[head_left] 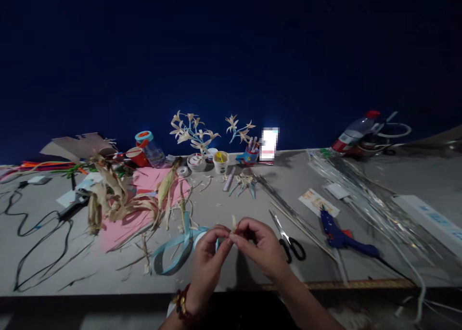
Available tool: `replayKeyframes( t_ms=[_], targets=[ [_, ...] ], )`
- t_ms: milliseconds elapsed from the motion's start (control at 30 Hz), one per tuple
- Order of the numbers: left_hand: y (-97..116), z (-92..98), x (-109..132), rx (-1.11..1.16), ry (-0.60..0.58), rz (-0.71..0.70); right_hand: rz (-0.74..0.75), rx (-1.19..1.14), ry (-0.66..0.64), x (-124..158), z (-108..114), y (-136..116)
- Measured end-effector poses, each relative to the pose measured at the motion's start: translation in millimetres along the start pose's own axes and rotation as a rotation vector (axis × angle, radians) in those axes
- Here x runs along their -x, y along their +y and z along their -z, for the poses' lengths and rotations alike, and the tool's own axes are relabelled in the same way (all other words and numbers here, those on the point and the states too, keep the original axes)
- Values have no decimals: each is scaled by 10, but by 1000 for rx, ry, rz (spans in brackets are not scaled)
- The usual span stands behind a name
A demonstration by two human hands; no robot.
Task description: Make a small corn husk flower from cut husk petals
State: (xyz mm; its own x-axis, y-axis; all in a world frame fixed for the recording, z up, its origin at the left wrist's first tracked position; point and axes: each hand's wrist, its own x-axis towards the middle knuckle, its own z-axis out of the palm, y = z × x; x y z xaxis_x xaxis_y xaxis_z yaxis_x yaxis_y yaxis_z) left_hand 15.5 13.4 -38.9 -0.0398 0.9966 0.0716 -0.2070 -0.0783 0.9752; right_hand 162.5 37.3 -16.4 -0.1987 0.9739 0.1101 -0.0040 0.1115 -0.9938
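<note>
Close together above the table's front part, my left hand (211, 255) and my right hand (260, 246) pinch a small pale piece of corn husk (234, 221). Its top sticks up between the fingertips; the lower part is hidden by them. Beside my left hand lies a roll of light blue tape (173, 262), partly unwound. Scissors with black handles (296, 249) rest just right of my right hand. Beyond the fingers, several small husk flowers with blue stems (245, 183) lie in a cluster.
Dry corn husks (115, 200) lie on pink paper (126, 229) at left. Husk flower branches (191, 133) stand in a cup at the back. A blue glue gun (346, 238), thin wires (288, 209) and a clear-wrapped bundle (361, 190) are at right. A lit phone (269, 145) leans behind.
</note>
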Motion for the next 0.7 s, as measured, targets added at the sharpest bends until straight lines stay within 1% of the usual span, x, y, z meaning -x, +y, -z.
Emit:
replayKeyframes(
  t_ms=[233,433,567,700],
  targets=[
    [-55,-8,6,63,24,54,12,0,-2,-2,8,4],
    [-58,-21,-6,95,5,67,29,22,4,18,33,33],
    [-33,-32,-3,70,-8,43,47,5,13,37,49,25],
    [-59,-24,1,55,10,18,61,21,-6,73,83,35]
  ],
)
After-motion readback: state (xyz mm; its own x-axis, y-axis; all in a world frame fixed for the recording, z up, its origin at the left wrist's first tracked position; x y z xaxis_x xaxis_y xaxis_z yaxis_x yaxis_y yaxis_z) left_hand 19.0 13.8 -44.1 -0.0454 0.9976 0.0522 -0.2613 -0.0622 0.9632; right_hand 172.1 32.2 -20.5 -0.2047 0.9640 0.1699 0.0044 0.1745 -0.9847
